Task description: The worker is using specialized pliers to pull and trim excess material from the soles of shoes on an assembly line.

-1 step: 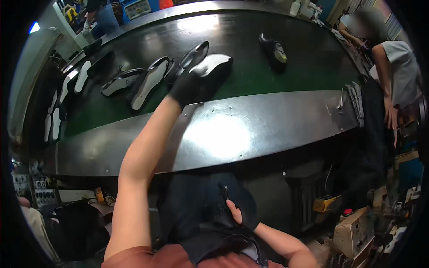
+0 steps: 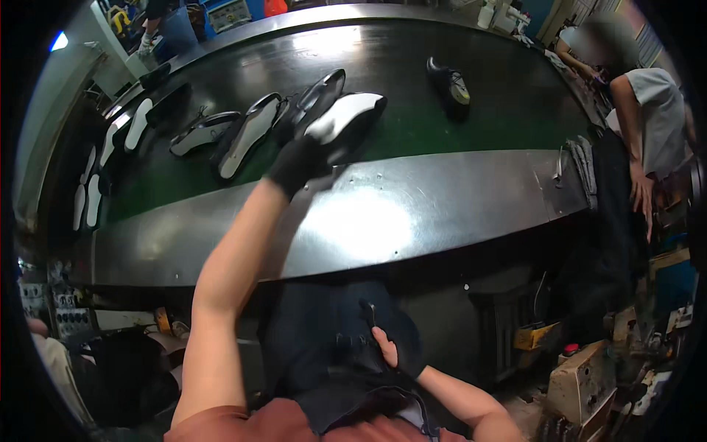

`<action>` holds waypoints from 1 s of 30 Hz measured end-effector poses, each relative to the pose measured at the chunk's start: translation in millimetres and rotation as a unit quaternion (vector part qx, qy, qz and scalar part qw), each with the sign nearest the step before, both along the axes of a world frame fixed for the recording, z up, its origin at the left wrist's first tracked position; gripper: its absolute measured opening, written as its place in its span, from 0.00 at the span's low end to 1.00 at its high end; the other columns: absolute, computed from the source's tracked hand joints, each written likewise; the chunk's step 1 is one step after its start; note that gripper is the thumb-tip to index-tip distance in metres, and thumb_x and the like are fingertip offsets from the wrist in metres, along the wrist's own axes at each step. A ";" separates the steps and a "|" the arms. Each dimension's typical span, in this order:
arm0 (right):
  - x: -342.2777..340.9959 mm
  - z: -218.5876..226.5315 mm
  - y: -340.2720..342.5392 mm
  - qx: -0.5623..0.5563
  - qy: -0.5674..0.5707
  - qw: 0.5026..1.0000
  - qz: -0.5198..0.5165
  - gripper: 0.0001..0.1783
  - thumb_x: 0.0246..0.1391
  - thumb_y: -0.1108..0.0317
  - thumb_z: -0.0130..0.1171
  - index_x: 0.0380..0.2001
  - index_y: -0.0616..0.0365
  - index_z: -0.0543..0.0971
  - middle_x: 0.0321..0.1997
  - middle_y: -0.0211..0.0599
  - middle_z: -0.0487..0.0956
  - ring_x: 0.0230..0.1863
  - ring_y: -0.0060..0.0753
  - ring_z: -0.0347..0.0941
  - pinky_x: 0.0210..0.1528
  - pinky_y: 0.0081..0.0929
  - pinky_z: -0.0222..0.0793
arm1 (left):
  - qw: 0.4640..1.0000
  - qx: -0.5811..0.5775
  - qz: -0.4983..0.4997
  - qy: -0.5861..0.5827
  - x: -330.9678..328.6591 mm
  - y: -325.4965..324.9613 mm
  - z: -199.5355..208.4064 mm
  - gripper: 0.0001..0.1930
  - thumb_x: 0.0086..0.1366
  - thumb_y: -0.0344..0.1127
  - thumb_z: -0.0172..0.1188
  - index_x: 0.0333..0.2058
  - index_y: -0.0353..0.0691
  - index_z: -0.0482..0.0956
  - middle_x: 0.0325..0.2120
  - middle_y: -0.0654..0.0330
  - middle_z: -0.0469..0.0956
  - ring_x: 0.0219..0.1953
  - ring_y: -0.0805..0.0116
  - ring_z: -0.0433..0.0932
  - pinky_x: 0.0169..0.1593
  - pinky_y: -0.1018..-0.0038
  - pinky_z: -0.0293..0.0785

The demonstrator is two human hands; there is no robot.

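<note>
My left hand [image 2: 298, 160], in a black glove, is at the near end of a dark shoe [image 2: 352, 118] lying with its white sole up. The fingers are smeared by motion, so whether they grip the shoe or only touch it is unclear. Just left of it lies another dark shoe [image 2: 320, 94]. My right hand [image 2: 386, 348], gloved with a bare thumb showing, is low in front of my lap. It is closed on a slim dark tool [image 2: 369, 312] that sticks up past the thumb; its kind is hard to make out.
Several more shoes, one with a pale sole [image 2: 250, 138], lie along the left of the dark green belt [image 2: 412, 132]. A black lace-up shoe [image 2: 449, 81] stands farther right. A metal ledge [image 2: 456, 184] borders the near side. Another person [image 2: 648, 110] works at the right.
My left hand has drawn back toward me and slightly left, baring more of the white sole. The right hand holds still.
</note>
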State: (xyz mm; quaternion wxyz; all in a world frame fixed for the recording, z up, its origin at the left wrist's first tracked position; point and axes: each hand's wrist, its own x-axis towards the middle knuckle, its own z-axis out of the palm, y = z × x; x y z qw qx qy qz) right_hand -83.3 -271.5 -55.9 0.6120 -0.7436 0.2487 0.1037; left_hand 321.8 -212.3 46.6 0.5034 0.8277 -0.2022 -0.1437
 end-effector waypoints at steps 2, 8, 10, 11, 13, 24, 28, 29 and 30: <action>-15.4 -16.1 3.4 -0.063 -0.078 0.995 -0.011 0.24 0.67 0.55 0.50 0.55 0.63 0.76 0.55 0.49 0.78 0.56 0.43 0.75 0.60 0.33 0.66 | 0.981 -0.121 -0.030 0.146 -54.4 59.5 3.8 0.28 0.64 0.33 0.61 0.61 0.33 0.67 0.54 0.53 0.75 0.54 0.64 0.75 0.59 0.69 0.71; -62.1 -14.3 28.8 -0.167 -0.234 0.952 -0.108 0.19 0.69 0.60 0.46 0.53 0.59 0.76 0.46 0.43 0.80 0.41 0.41 0.77 0.51 0.42 0.71 | 0.957 -0.262 0.081 0.098 -194.2 245.5 -5.3 0.27 0.51 0.27 0.67 0.52 0.34 0.75 0.51 0.56 0.76 0.53 0.64 0.75 0.56 0.69 0.73; -88.6 3.5 38.1 -0.007 -0.035 0.996 -0.077 0.21 0.69 0.57 0.46 0.57 0.59 0.73 0.41 0.38 0.76 0.38 0.36 0.78 0.48 0.36 0.74 | 0.982 -0.181 -0.045 -0.001 -220.5 259.7 -14.8 0.27 0.47 0.28 0.72 0.49 0.36 0.77 0.55 0.55 0.74 0.55 0.64 0.74 0.56 0.69 0.72; -83.5 37.0 46.5 0.057 0.011 0.991 -0.118 0.20 0.70 0.56 0.45 0.53 0.60 0.74 0.38 0.35 0.74 0.37 0.32 0.77 0.45 0.32 0.75 | 0.975 -0.214 -0.033 0.058 -241.0 245.8 -5.9 0.27 0.45 0.28 0.74 0.47 0.38 0.79 0.57 0.55 0.71 0.58 0.64 0.71 0.58 0.69 0.70; -86.4 53.7 56.1 0.102 0.035 0.985 -0.136 0.27 0.69 0.43 0.44 0.37 0.56 0.76 0.25 0.31 0.74 0.25 0.25 0.75 0.31 0.23 0.70 | 0.958 -0.247 -0.058 0.132 -265.0 217.2 10.2 0.24 0.47 0.30 0.71 0.46 0.36 0.79 0.57 0.54 0.70 0.60 0.61 0.70 0.60 0.69 0.67; -54.9 102.1 94.5 0.132 -0.018 0.991 0.006 0.25 0.71 0.51 0.46 0.35 0.61 0.81 0.26 0.24 0.76 0.32 0.17 0.70 0.37 0.21 0.67 | 0.954 -0.226 -0.128 0.152 -254.3 155.9 -13.9 0.18 0.72 0.47 0.53 0.37 0.35 0.81 0.37 0.60 0.78 0.39 0.70 0.77 0.46 0.73 0.72; -31.2 91.7 85.4 0.299 -0.060 0.952 0.023 0.29 0.73 0.49 0.40 0.45 0.65 0.80 0.41 0.34 0.81 0.41 0.25 0.76 0.47 0.24 0.72 | 0.924 -0.318 -0.095 0.190 -255.8 156.9 -21.1 0.21 0.74 0.49 0.48 0.37 0.35 0.80 0.36 0.59 0.79 0.39 0.71 0.77 0.46 0.73 0.73; -29.4 93.8 80.5 0.352 -0.022 0.935 0.024 0.28 0.73 0.49 0.39 0.48 0.64 0.78 0.45 0.38 0.81 0.44 0.29 0.77 0.50 0.26 0.73 | 0.933 -0.309 -0.094 0.156 -256.2 158.3 -21.1 0.22 0.75 0.49 0.46 0.38 0.35 0.80 0.36 0.59 0.80 0.39 0.72 0.77 0.46 0.73 0.73; -26.0 97.6 74.2 0.403 0.017 0.915 0.025 0.27 0.73 0.50 0.39 0.52 0.63 0.76 0.48 0.41 0.80 0.47 0.33 0.78 0.53 0.29 0.74 | 0.942 -0.300 -0.092 0.122 -256.6 159.4 -21.2 0.23 0.76 0.50 0.44 0.38 0.36 0.79 0.36 0.59 0.80 0.39 0.73 0.77 0.46 0.74 0.73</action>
